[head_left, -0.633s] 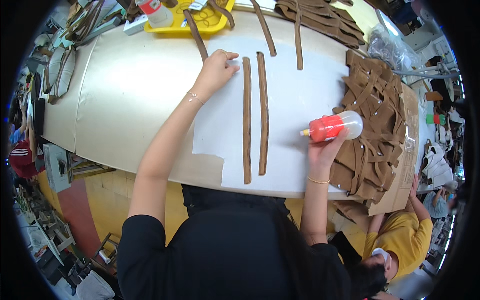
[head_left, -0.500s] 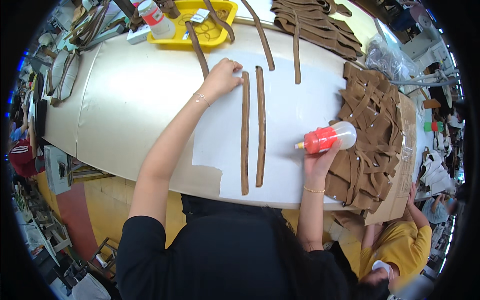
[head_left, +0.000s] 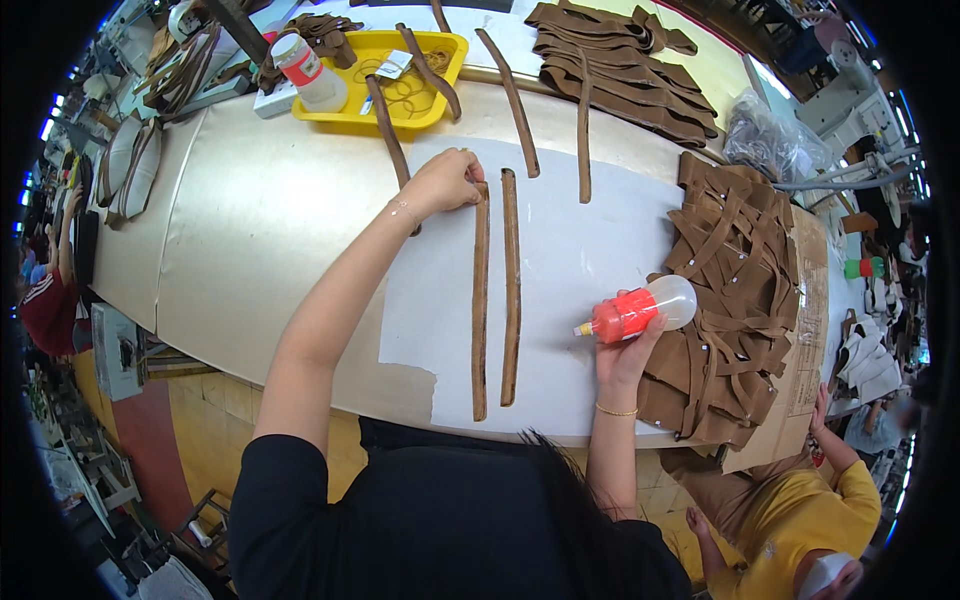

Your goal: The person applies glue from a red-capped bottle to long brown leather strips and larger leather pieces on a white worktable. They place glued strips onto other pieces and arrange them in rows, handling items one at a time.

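Note:
Two long brown strips lie side by side on a white sheet (head_left: 430,300), running away from me. At the far end of the left strip (head_left: 480,300), my left hand (head_left: 445,182) has its fingers pinched together on the tip. The right strip (head_left: 511,300) lies untouched beside it. My right hand (head_left: 628,355) is wrapped round a clear squeeze bottle (head_left: 640,308) with a red band and a narrow nozzle. The bottle is tilted on its side above the sheet, its nozzle pointing left toward the strips and apart from them.
More brown strips (head_left: 508,100) lie farther back. A yellow tray (head_left: 405,122) holds rubber bands and a white-lidded bottle (head_left: 310,75). Brown strap pieces (head_left: 715,300) are heaped at right, with layered brown pieces (head_left: 620,70) behind. A person in yellow (head_left: 810,515) is at lower right.
The view has shifted, so the table appears lower. My left hand stays at the strip's end, and the bottle comes slightly nearer the strips. The person in yellow has shifted.

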`<state>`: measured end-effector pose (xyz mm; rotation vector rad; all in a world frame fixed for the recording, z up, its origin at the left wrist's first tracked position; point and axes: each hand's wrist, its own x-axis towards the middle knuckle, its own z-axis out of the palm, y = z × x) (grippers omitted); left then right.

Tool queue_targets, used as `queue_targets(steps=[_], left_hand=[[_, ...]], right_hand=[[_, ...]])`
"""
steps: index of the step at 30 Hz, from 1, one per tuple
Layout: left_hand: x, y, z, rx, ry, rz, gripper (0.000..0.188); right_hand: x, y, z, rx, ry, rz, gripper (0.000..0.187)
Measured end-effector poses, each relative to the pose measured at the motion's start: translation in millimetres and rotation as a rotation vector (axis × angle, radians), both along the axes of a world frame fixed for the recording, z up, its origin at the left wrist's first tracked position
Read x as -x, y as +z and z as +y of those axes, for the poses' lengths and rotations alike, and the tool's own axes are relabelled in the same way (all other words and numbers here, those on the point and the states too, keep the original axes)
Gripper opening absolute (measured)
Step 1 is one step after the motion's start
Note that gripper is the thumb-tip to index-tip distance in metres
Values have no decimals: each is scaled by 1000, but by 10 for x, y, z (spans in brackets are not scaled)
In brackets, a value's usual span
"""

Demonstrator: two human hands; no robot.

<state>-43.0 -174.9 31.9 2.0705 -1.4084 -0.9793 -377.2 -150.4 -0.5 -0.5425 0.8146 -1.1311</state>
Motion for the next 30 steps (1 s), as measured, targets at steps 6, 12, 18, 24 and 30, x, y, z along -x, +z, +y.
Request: queue_targets(steps=[6,12,18,24,30], left_hand=[[43,-55,133,167,29,114,25],[104,-28,343,307,34,450,41],[228,466,687,352,86,760,47],[216,807,963,465,62,773,48],[230,1040,1088,546,65,722,49]], right_hand=[[-1,9,-3,-13,-1,-1,73],[-10,38,5,-20,-11,-25,71],[43,-43,-13,-19,10,-95,65],[30,-37,-10,-45,-13,-96,66],[15,-5,5,-50,-36,-79,67]])
